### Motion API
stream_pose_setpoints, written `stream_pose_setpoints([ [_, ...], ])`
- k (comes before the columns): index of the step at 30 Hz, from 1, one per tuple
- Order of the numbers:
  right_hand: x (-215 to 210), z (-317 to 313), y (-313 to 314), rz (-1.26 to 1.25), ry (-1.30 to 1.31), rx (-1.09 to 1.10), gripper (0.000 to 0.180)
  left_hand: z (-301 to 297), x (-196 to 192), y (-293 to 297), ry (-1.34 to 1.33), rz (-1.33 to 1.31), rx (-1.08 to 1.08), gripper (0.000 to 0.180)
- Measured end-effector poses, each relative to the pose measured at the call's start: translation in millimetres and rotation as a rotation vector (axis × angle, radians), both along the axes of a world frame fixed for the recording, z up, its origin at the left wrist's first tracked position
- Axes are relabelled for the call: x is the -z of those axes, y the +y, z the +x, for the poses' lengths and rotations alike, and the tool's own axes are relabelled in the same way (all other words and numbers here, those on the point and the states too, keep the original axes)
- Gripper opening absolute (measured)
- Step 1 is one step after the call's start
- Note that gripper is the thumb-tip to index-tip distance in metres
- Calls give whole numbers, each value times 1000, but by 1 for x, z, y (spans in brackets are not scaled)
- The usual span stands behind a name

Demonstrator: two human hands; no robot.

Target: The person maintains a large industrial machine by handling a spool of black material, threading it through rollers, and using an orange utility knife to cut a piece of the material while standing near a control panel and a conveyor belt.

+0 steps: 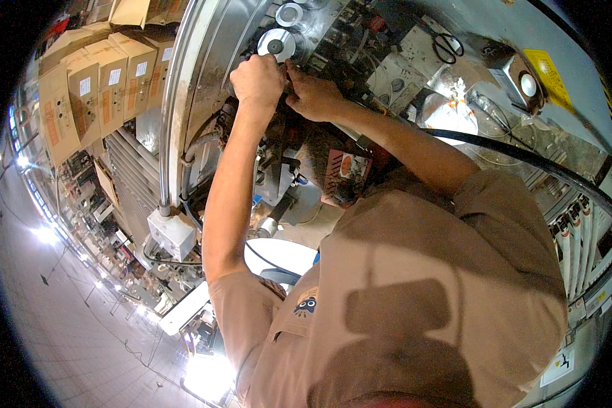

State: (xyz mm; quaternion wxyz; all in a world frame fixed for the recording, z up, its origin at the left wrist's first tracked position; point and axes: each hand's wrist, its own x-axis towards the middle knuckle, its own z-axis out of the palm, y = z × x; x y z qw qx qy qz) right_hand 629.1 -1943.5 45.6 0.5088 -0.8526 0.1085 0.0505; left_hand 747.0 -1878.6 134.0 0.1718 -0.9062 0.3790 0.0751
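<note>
Both my arms reach forward into a machine, where the hands meet at a round silver metal disc [285, 39] with a dark centre piece. My left hand [257, 80] is closed in a fist just below the disc; what its fingers grip is hidden. Close beside it on the right, my right hand [311, 94] has its fingers bent towards the left hand, around something dark that I cannot make out. A smaller silver ring-shaped part [289, 14] sits farther back, behind the disc.
Black-handled scissors [447, 47] lie on a pale plate to the right. A thick black cable [523, 158] crosses the right side, below a lit lamp [528, 84]. At left, a metal post [170, 115] stands before cardboard boxes [81, 88]. A grey junction box [173, 232] is lower down.
</note>
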Motion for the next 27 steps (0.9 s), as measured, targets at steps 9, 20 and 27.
stream_pose_setpoints([
  [9, -8, 1, -3, -4, 107, -81, 98, -5, -1, 5, -8, 2, -25, 22],
  [20, 1, -1, 2, -37, 16, -32, 93, -3, 1, 6, -11, -14, -29, 20],
  [27, 1, -4, 0, -6, 7, -19, 92, -6, -3, 2, -3, -6, -43, 21],
])
